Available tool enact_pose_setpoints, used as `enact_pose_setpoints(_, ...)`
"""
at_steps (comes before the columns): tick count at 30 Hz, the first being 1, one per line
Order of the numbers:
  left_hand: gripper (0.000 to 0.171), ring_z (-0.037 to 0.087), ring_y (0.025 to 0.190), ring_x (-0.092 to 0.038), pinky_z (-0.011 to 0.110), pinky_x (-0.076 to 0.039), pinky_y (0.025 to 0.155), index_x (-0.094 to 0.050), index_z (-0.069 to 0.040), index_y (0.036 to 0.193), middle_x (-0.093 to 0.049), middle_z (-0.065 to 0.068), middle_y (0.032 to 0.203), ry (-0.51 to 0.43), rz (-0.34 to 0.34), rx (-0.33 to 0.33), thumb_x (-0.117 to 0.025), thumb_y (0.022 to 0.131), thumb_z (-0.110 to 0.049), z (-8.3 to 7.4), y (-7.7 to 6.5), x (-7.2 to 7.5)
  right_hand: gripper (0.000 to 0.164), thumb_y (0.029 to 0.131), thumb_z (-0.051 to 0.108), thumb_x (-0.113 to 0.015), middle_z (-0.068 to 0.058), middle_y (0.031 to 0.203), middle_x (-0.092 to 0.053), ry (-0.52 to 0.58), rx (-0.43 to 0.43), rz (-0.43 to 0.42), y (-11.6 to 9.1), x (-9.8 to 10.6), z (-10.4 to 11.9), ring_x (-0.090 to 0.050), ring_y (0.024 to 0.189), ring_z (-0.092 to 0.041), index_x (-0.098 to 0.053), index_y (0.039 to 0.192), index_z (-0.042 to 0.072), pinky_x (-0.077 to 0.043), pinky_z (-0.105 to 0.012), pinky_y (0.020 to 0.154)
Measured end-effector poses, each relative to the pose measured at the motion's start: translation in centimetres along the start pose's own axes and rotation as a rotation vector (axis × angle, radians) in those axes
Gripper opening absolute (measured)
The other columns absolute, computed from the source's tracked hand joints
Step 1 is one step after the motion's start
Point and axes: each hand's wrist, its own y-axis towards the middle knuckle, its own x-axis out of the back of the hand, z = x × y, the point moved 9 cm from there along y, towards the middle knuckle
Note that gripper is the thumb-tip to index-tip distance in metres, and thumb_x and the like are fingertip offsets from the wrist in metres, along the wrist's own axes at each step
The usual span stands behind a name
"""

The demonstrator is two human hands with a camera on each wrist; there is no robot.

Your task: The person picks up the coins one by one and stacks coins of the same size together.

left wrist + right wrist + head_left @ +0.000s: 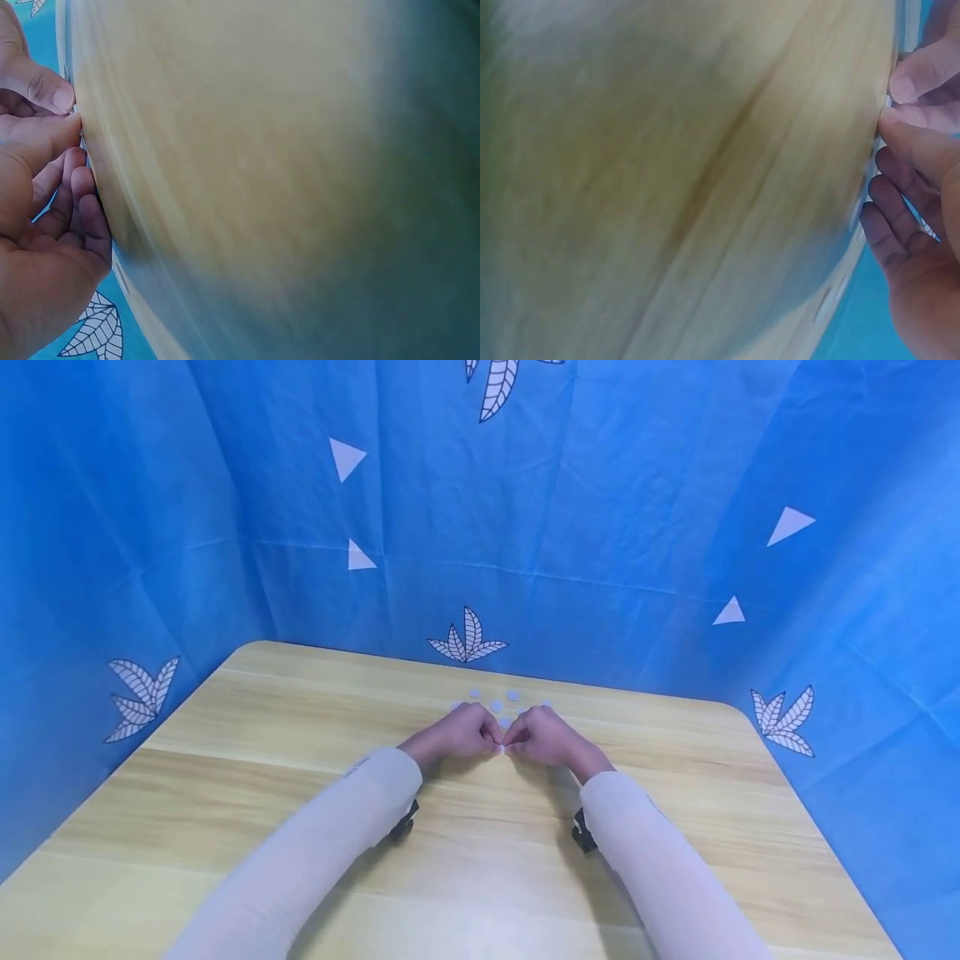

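My left hand [467,732] and right hand [546,737] meet fingertip to fingertip, low over the table. Between them is a small white piece [502,749], pinched from both sides by thumb and forefinger; its exact shape is mostly covered. In the right wrist view a pale sliver of this white piece [887,100] shows where the tips come together. The left wrist view has the left hand [45,247] with its other fingers loosely curled. Just beyond the hands lie several small white discs [497,706], some partly hidden behind the knuckles.
The light wood table [300,827] has rounded far corners. Blue cloth [540,510] with white leaves and triangles hangs along its back and sides. Black wrist straps [583,833] show under the white sleeves [315,852].
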Motion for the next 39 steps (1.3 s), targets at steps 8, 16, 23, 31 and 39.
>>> enact_pose_setpoints(8,0.007,0.012,0.079,-0.062,0.024,-0.053,0.077,-0.078,-0.008,0.094,-0.071,-0.003,0.082,0.018,0.012,0.022,-0.078,0.088,-0.005,0.1,0.3,-0.1,0.006,0.087,0.007,-0.081,-0.001,0.093,-0.078,-0.008,-0.005,0.001,-0.1,0.3,0.1,-0.072,0.092,-0.016,-0.082,0.093,0.009,-0.058,-0.032,0.086)
enact_pose_setpoints(16,0.006,0.011,0.079,-0.062,0.024,-0.052,0.078,-0.078,-0.009,0.092,-0.071,-0.004,0.080,0.050,0.029,0.032,-0.078,0.088,-0.005,0.1,0.1,0.0,0.006,0.086,0.006,-0.082,-0.003,0.092,-0.078,-0.033,0.074,-0.008,0.2,0.1,0.8,-0.074,0.089,-0.017,-0.082,0.092,0.007,-0.058,-0.028,0.084)
enact_pose_setpoints(23,0.007,0.011,0.078,-0.063,0.023,-0.053,0.077,-0.078,-0.008,0.093,-0.072,-0.003,0.082,0.082,0.056,0.021,-0.076,0.087,-0.003,0.1,-0.7,0.5,0.007,0.085,0.004,-0.082,-0.005,0.090,-0.078,-0.024,0.110,-0.002,0.5,-0.5,1.9,-0.075,0.087,-0.016,-0.082,0.091,0.006,-0.057,-0.023,0.080)
enact_pose_setpoints(31,0.007,0.011,0.075,-0.062,0.023,-0.054,0.074,-0.078,-0.007,0.092,-0.071,-0.003,0.081,0.081,0.075,0.005,-0.076,0.087,-0.003,0.8,-1.8,0.9,0.007,0.086,0.004,-0.081,-0.006,0.092,-0.078,0.008,0.084,0.031,0.8,-1.3,3.2,-0.075,0.089,-0.018,-0.081,0.094,0.005,-0.057,-0.021,0.079)
enact_pose_setpoints(39,0.005,0.009,0.076,-0.063,0.023,-0.054,0.075,-0.078,-0.008,0.091,-0.071,-0.003,0.081,0.076,0.077,0.004,-0.077,0.087,-0.004,1.7,-3.4,1.8,0.006,0.087,0.007,-0.081,-0.003,0.091,-0.079,0.015,0.064,0.063,1.6,-2.2,4.6,-0.074,0.086,-0.014,-0.082,0.094,0.007,-0.057,-0.021,0.077)
